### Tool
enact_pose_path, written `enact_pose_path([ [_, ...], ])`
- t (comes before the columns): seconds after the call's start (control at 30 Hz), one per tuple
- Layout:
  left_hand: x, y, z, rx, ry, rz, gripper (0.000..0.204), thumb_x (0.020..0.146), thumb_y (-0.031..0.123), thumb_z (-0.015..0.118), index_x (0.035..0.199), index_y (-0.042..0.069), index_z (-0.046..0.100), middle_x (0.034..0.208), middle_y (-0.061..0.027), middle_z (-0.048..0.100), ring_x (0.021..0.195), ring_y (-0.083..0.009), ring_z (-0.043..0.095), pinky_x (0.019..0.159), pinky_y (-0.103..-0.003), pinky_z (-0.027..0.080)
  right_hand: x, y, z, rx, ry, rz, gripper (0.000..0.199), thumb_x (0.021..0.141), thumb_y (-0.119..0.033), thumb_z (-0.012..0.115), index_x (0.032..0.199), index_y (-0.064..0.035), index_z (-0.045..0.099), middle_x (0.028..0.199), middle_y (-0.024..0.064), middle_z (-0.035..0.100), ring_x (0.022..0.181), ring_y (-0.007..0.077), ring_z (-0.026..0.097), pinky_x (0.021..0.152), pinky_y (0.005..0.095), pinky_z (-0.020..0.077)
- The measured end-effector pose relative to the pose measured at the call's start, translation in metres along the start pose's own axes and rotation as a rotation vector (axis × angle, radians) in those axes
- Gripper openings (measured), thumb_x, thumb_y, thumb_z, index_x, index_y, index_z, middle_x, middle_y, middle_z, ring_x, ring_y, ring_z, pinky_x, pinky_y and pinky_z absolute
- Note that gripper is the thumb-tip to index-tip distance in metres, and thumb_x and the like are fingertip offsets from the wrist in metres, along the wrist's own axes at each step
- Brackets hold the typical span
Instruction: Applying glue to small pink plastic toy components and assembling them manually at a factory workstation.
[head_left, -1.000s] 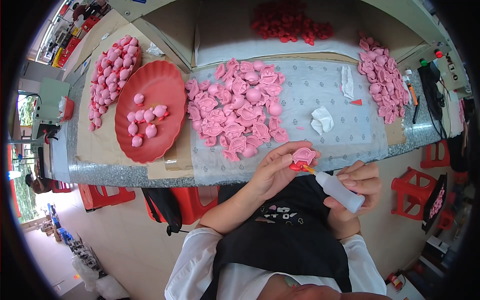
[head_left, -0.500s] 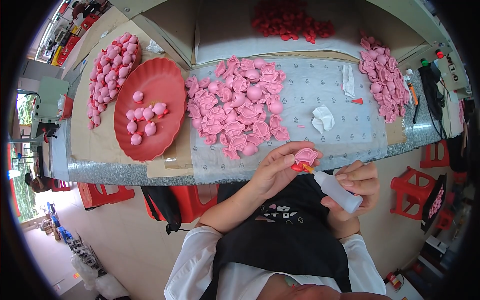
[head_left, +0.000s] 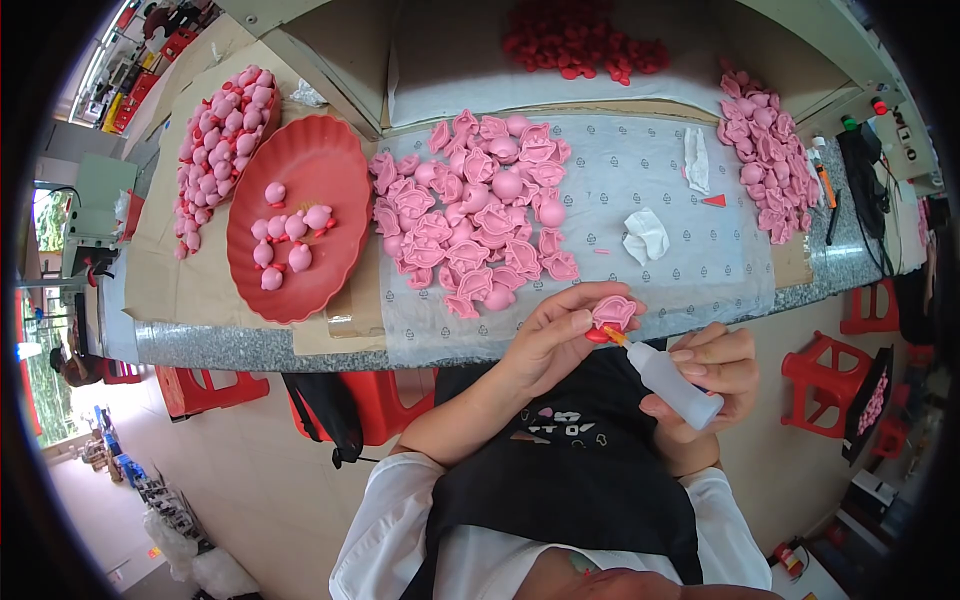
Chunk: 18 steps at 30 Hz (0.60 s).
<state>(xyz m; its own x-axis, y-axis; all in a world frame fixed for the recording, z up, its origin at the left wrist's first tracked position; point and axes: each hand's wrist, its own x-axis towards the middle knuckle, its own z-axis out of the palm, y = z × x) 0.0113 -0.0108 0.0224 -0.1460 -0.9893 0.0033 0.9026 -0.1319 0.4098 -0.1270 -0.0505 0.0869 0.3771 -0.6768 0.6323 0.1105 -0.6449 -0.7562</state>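
My left hand (head_left: 556, 333) is closed round a small pink molded piece (head_left: 613, 312) with a glossy red part (head_left: 598, 335) at its lower side. In my right hand (head_left: 718, 372) is a translucent white squeeze bottle (head_left: 678, 388), tilted with its orange-yellow nozzle (head_left: 617, 337) up against the red part. Both hands are just off the table's front edge. Beyond them a spread-out pile of pink molded pieces (head_left: 470, 215) lies on printed white sheeting. A red scalloped oval tray (head_left: 335, 180) at the left holds several pink pieces with red bits (head_left: 296, 228).
Pink-and-red pieces (head_left: 225, 135) are heaped behind the tray. Another pink pile (head_left: 765, 165) lies far right, beside markers (head_left: 825, 180). Red parts (head_left: 585, 45) fill the shelf's back. Crumpled tissue (head_left: 646, 236) rests on the sheeting. Red stools (head_left: 825, 385) stand below the table.
Almost nothing differs. Both hands keep their places, with the nozzle still at the red part; the bottle is tilted very slightly differently.
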Motion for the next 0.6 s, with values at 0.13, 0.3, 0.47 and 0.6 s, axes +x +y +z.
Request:
enact_pose_path([
  [0.13, 0.0004, 0.0004, -0.0004, 0.003, -0.004, 0.0, 0.043, 0.077, 0.024, 0.051, 0.111, 0.0, 0.041, 0.107, -0.02, 0.047, 0.097, -0.0262, 0.048, 0.088, -0.037, 0.034, 0.0009, -0.0011, 0.0001, -0.017, -0.021, -0.003, 0.047, 0.047, -0.009, 0.079, 0.084, -0.009, 0.049, 0.079, 0.0052, 0.048, 0.059, 0.014, 0.05, 0.052, 0.0227, 0.0413],
  [0.3, -0.0003, 0.0001, -0.0009, -0.003, -0.004, 0.002, 0.043, 0.076, 0.024, 0.052, 0.111, 0.0, 0.041, 0.107, -0.02, 0.047, 0.097, -0.0261, 0.048, 0.087, -0.036, 0.034, -0.0009, -0.0002, -0.0013, 0.009, 0.003, -0.023, 0.047, 0.047, -0.009, 0.079, 0.084, -0.0085, 0.049, 0.079, 0.0054, 0.048, 0.06, 0.015, 0.051, 0.052, 0.0231, 0.0413],
  [0.47, 0.0, -0.0012, -0.001, 0.009, -0.002, 0.004, 0.043, 0.076, 0.024, 0.052, 0.111, 0.0, 0.042, 0.107, -0.0196, 0.047, 0.097, -0.0259, 0.048, 0.087, -0.036, 0.034, -0.0004, 0.0026, 0.0021, -0.025, 0.033, -0.054, 0.04, 0.054, -0.016, 0.076, 0.08, -0.0066, 0.047, 0.074, 0.0049, 0.046, 0.057, 0.0112, 0.043, 0.048, 0.0201, 0.0378],
  [0.6, -0.0003, -0.0002, 0.0, 0.047, 0.004, 0.002, 0.044, 0.076, 0.024, 0.052, 0.111, 0.0, 0.042, 0.107, -0.0195, 0.047, 0.098, -0.0257, 0.047, 0.087, -0.036, 0.033, -0.0011, -0.0014, -0.0004, -0.013, -0.013, -0.034, 0.048, 0.046, -0.008, 0.079, 0.084, -0.0077, 0.05, 0.08, 0.0066, 0.049, 0.06, 0.0167, 0.051, 0.05, 0.0241, 0.0418],
])
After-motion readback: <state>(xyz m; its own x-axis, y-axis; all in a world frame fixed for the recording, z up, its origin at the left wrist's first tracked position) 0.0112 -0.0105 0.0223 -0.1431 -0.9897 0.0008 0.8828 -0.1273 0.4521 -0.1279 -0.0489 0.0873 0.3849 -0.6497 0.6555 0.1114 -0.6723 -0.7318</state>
